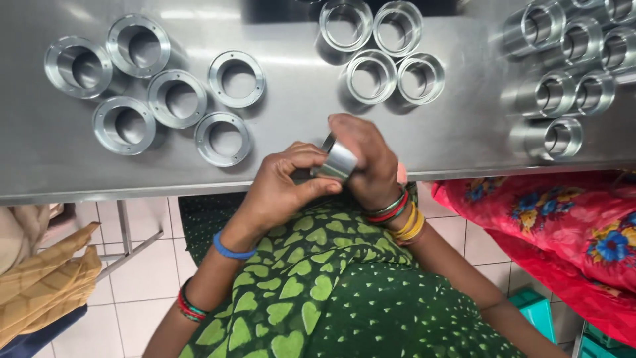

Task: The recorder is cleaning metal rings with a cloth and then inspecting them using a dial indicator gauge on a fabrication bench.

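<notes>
Both hands share one grip on a short metal sleeve [336,161] at the desk [298,126] edge; the left hand [281,189] pinches its near wall, the right hand [366,162] wraps over its top; the smooth sleeve could slip off the edge, into the lap; flanged rings [177,98] lie beyond-left, open sleeves [371,76] just beyond, more cylinders [553,93] far right, partly cut off; right fingertips hidden.

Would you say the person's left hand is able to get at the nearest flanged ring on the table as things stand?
Probably yes, once it lets go: the left hand is gripping the metal sleeve together with the right hand. The nearest flanged ring lies just beyond it on the steel table, with nothing between.
</notes>
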